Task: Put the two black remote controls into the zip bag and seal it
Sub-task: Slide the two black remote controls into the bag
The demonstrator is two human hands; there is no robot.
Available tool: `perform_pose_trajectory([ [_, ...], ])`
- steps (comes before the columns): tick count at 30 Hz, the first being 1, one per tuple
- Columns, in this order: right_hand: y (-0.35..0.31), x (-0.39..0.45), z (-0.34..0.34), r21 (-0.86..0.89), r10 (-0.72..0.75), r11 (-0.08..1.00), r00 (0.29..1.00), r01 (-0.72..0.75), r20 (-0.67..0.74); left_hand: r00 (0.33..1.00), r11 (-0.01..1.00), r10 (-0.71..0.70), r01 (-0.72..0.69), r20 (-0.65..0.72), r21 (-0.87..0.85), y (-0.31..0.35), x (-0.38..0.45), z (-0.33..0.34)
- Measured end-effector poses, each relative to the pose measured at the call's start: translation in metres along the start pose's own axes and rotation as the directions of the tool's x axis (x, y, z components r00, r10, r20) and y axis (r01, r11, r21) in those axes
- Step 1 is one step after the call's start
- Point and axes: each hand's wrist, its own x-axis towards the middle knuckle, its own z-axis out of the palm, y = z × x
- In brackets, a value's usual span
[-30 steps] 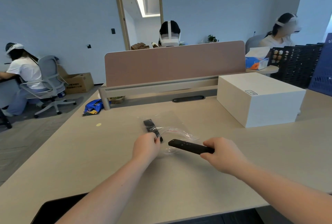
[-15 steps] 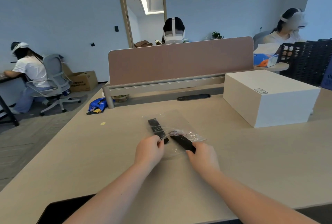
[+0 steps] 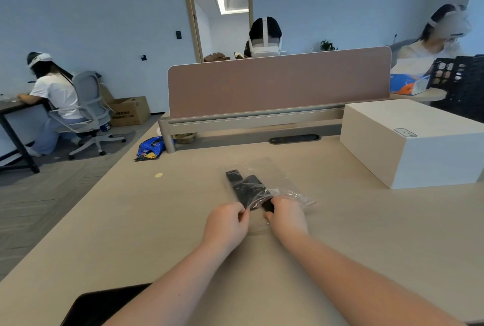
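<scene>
bag [image 3: 264, 184] flat on worktop [image 3: 366, 234], both remotes [image 3: 246, 189] mostly inside; left hand [image 3: 226, 223] pinches the mouth, right hand [image 3: 286, 217] grips second remote's butt; risk: film snags, mouth buckles, zip misaligns.

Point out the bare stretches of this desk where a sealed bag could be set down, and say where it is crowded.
Bare desk runs left of the left hand, out to the desk's left edge. More lies between the right hand and the white box, and behind the zip bag up to the pink divider. It is crowded around both hands and the bag.
</scene>
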Motion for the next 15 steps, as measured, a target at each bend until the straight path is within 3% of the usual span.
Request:
perform_pose_trajectory([
  [5,0.002,0.005,0.005,-0.025,-0.039,0.999,0.998,0.040,0.049,1.000,1.000,0.004,-0.004,-0.001,-0.002,-0.003,0.002,0.001],
  [15,-0.002,0.020,-0.001,-0.241,-0.123,0.961,0.990,0.137,0.070,1.000,1.000,0.028,-0.028,-0.003,0.011,-0.006,0.000,-0.001],
])
